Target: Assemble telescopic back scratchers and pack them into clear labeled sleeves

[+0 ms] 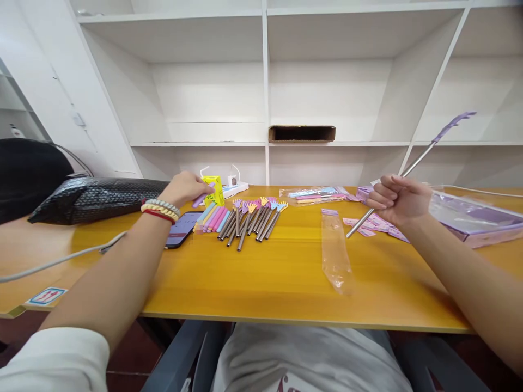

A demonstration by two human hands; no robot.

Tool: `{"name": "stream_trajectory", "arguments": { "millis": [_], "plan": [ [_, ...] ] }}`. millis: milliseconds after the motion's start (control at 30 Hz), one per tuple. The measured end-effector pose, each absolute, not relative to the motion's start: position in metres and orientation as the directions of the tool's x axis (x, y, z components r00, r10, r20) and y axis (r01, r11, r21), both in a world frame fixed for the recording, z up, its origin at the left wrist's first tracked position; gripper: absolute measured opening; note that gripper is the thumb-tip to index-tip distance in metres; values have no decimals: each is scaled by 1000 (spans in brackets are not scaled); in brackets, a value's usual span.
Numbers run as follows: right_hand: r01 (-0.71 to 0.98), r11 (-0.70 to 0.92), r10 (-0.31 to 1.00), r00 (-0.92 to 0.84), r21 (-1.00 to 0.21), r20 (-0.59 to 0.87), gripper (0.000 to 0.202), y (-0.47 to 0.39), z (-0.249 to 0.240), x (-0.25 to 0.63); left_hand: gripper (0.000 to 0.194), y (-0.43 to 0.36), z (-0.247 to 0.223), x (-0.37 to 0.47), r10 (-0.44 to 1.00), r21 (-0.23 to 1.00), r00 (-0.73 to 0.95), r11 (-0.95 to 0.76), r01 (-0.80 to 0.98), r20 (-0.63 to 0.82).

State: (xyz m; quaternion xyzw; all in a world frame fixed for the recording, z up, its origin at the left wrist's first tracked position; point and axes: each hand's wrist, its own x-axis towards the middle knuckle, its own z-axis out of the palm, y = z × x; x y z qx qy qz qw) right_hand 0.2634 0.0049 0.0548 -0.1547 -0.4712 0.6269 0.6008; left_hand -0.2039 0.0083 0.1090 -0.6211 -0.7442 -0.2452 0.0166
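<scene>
My left hand (188,188) is closed on a purple handle (203,197), above a row of pastel handles (212,218) in yellow, pink, purple and blue. In my right hand (398,200), raised over the table's right side, a metal rod (417,159) with a purple hand-shaped tip (453,124) slants up to the right. Several metal rods with small coloured hand-shaped tips (253,220) lie in a pile right of the handles. Between the pile and my right hand, a clear plastic sleeve (335,250) lies flat on the table.
A phone (180,231) lies beside the handles, with a yellow box (213,190) and white power strip (236,189) behind. Packaged items (314,195), pink cards (378,223) and a purple tray (474,231) are further right. A black wrapped parcel (98,198) and cable (61,261) are left.
</scene>
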Motion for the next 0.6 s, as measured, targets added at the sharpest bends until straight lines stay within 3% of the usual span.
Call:
{"name": "stream_trajectory", "arguments": {
  "millis": [233,400,600],
  "plan": [
    [-574,172,910,-219,-800,352,40,2,44,265,38,25,80,-208,898,222,-297,233,947,325],
    [-548,189,909,-217,-815,357,38,3,44,265,41,30,72,-207,929,141,-259,228,963,263],
    [-536,190,892,-256,-822,373,40,5,43,266,46,32,60,-199,898,23,-241,250,968,369]
  ]
}}
